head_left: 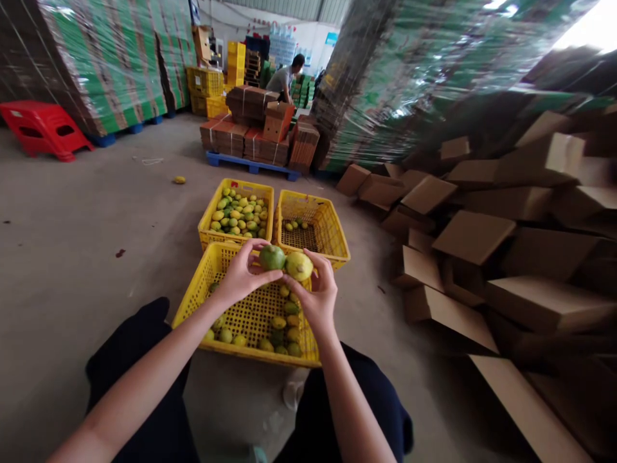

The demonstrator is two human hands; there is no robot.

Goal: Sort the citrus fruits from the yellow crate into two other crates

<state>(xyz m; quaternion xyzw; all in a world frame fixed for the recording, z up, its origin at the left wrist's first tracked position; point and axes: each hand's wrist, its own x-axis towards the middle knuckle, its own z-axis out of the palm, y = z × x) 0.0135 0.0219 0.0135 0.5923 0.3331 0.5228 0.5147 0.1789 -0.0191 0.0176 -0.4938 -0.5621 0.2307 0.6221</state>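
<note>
My left hand holds a green lemon between thumb and fingers. Beside it, a yellow-green lemon is gripped by my right hand. The two fruits are side by side, close together, above the near yellow crate. Inside that crate, several green and yellow lemons lie along its right side and near edge, with its perforated floor showing between. My forearms hide part of it.
Behind stand a yellow crate full of lemons and another crate with several lemons. Cardboard boxes heap up at right. Flattened cartons sit on a blue pallet; a person bends behind. A red stool stands left.
</note>
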